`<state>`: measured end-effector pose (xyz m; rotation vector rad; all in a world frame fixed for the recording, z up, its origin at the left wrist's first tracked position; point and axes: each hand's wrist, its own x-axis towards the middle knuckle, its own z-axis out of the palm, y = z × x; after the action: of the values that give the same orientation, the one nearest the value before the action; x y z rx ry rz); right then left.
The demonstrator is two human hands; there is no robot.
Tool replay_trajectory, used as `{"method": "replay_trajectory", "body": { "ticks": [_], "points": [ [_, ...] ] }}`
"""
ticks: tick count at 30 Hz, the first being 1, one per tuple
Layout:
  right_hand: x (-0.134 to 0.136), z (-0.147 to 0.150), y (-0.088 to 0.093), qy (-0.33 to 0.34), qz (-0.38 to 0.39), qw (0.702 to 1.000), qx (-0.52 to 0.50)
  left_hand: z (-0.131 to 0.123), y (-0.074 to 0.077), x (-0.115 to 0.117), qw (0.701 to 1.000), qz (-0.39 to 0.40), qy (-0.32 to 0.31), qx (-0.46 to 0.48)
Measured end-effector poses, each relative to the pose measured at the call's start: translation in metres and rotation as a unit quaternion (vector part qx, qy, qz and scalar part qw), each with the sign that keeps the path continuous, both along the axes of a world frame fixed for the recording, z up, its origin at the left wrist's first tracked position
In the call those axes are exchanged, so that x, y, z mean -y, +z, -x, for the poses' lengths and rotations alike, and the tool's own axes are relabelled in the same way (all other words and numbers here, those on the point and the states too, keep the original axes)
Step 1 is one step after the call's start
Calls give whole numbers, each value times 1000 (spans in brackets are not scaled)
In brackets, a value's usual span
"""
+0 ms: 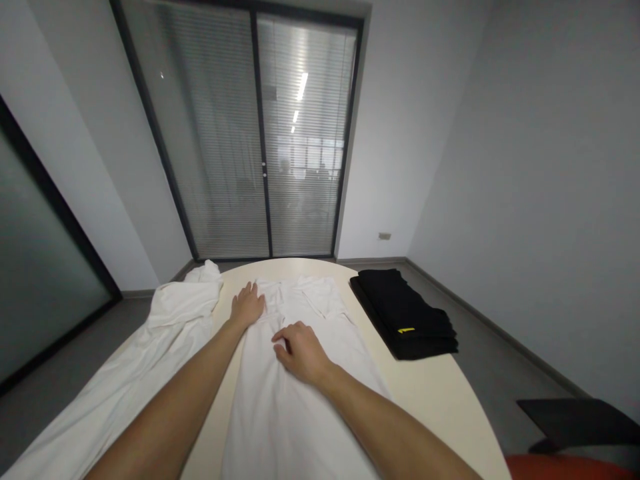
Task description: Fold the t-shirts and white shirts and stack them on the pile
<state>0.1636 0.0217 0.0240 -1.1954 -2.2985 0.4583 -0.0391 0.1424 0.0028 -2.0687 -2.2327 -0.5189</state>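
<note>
A white garment (295, 393) lies spread along the middle of a cream table (440, 393), its collar end toward the far side. My left hand (247, 305) rests flat on the garment's far left part, fingers stretched out. My right hand (299, 351) lies palm down on the middle of the cloth with the fingers curled a little and pressed on the fabric. Neither hand lifts anything.
A second white garment (150, 347) lies rumpled along the table's left edge. A stack of folded black clothes (405, 313) with a small yellow tag sits at the far right. A dark chair back (580, 420) and an orange seat (565, 467) are at the lower right. Glass doors with blinds stand beyond.
</note>
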Motion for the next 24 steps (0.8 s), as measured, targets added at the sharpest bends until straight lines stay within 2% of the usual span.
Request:
{"method": "replay_trajectory", "body": {
  "ticks": [4, 9, 13, 17, 20, 24],
  "points": [
    [1, 0, 2, 1, -8, 1000, 19, -10, 11, 17, 999, -36, -38, -1],
    [16, 3, 13, 4, -24, 995, 94, -28, 8, 48, 993, -6, -120, -12],
    [37, 5, 20, -18, 1, 989, 147, -32, 10, 74, 993, -7, -114, -15],
    [47, -3, 13, -49, 66, 980, 182, -35, 9, 97, 995, -16, -97, -25],
    [39, -11, 6, -49, 107, 976, 183, -36, -1, 105, 993, -2, -114, -41],
    [24, -15, 7, -26, 119, 977, 176, -30, -9, 97, 990, 42, -132, -37]
  ]
}}
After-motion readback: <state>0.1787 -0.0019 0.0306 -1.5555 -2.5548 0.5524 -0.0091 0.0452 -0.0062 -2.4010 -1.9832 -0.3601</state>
